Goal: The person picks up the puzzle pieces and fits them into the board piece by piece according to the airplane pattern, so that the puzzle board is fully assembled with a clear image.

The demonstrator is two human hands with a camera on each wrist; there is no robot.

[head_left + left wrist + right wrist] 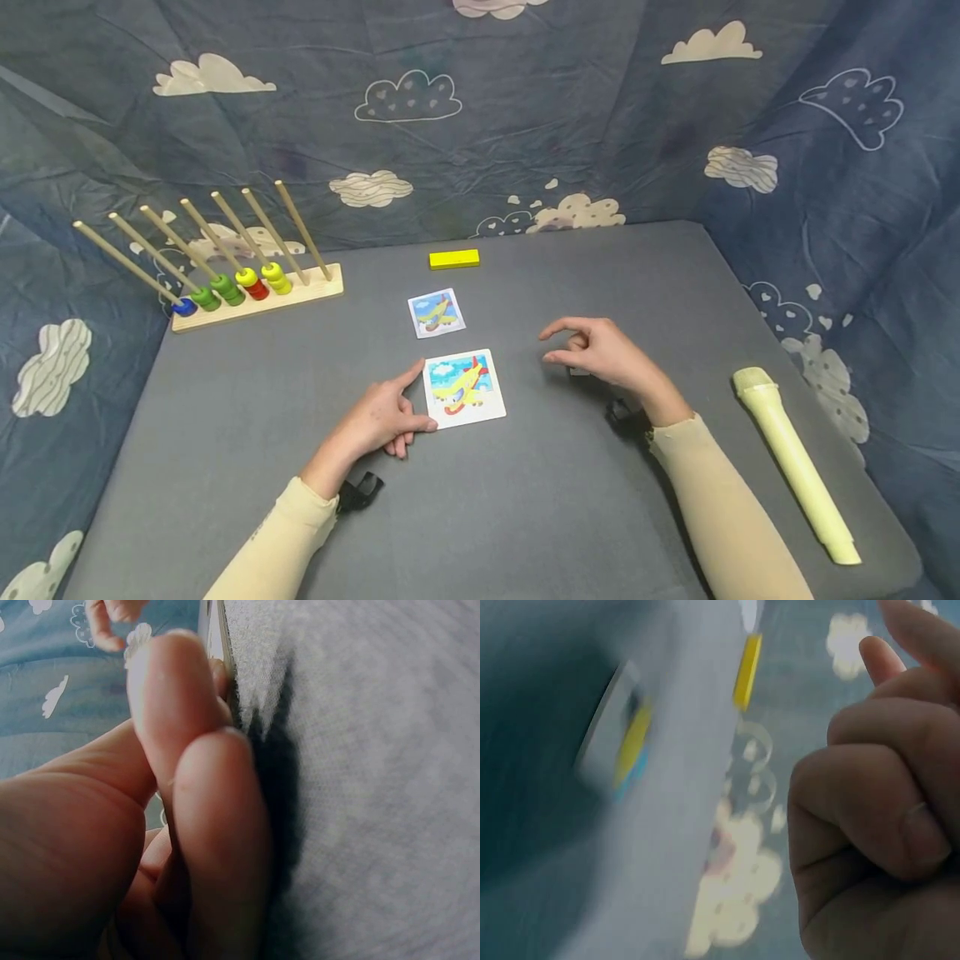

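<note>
A square airplane puzzle board point(492, 408) with a white border lies flat on the table. My left hand point(378, 419) holds it at its left side, index fingertip by the upper corner and thumb at the lower one, the other fingers folded below. Beyond the board lies a smaller airplane picture card point(437, 313). To the right my right hand point(603, 354) hovers with thumb and index finger apart, nothing between them. Partly hidden below it is a small piece point(579, 372). The right wrist view shows a blurred tile point(600, 742) with yellow and blue on it.
A wooden peg stand point(315, 289) with coloured rings is at the back left. Near the far edge lies a yellow block point(453, 260). A pale yellow microphone-shaped toy point(798, 467) lies along the right side. Cloud-printed cloth point(510, 133) hangs around the table.
</note>
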